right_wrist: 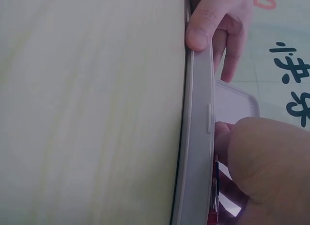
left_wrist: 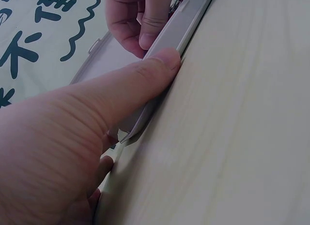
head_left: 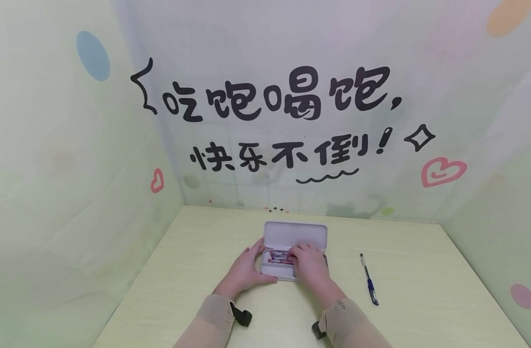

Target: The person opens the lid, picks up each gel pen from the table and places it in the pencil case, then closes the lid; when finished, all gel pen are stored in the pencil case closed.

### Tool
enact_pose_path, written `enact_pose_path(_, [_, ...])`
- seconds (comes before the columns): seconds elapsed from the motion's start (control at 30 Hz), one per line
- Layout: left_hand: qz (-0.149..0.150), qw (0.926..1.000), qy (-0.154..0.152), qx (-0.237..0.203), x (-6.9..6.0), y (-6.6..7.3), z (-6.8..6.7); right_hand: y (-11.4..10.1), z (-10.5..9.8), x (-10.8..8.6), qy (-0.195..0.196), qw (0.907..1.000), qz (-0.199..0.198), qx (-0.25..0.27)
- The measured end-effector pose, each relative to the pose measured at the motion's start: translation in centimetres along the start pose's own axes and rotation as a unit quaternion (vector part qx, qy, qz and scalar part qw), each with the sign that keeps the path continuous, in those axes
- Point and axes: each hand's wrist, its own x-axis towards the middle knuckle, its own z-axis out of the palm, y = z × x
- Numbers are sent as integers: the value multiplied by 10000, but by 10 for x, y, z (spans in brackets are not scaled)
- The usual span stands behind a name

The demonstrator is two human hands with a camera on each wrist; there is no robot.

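A pale grey pencil case (head_left: 277, 271) lies on the table with its lid (head_left: 295, 235) raised. My left hand (head_left: 243, 270) grips its left end, the thumb along the front wall and the fingers round towards the back. Several pens (head_left: 279, 256), some with red parts, lie lengthwise in the case's back compartment. Reaching in over the case's right half, my right hand (head_left: 311, 265) has thumb and fingers curled at a pen among them. Its fingertips are partly hidden behind the case wall (right_wrist: 198, 118) in the right wrist view.
A blue pen (head_left: 369, 280) with a clear barrel lies on the pale wooden table (head_left: 413, 290), right of the case. Printed wall sheets (head_left: 265, 43) with black lettering close off the back and both sides.
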Motion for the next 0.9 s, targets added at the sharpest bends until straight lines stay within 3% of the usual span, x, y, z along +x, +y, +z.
enact_pose_path(0.37, [41, 10000, -3, -72, -2, 4, -2, 4, -7, -6, 488, 9982, -58, 349])
enact_pose_path(0.67, [45, 10000, 13, -18, -1, 4, -2, 23, -19, -18, 612, 9942, 658, 584])
enact_pose_path(0.9, [83, 10000, 32, -31, 0, 3, -2, 46, -37, -35, 691, 9848, 1401, 753])
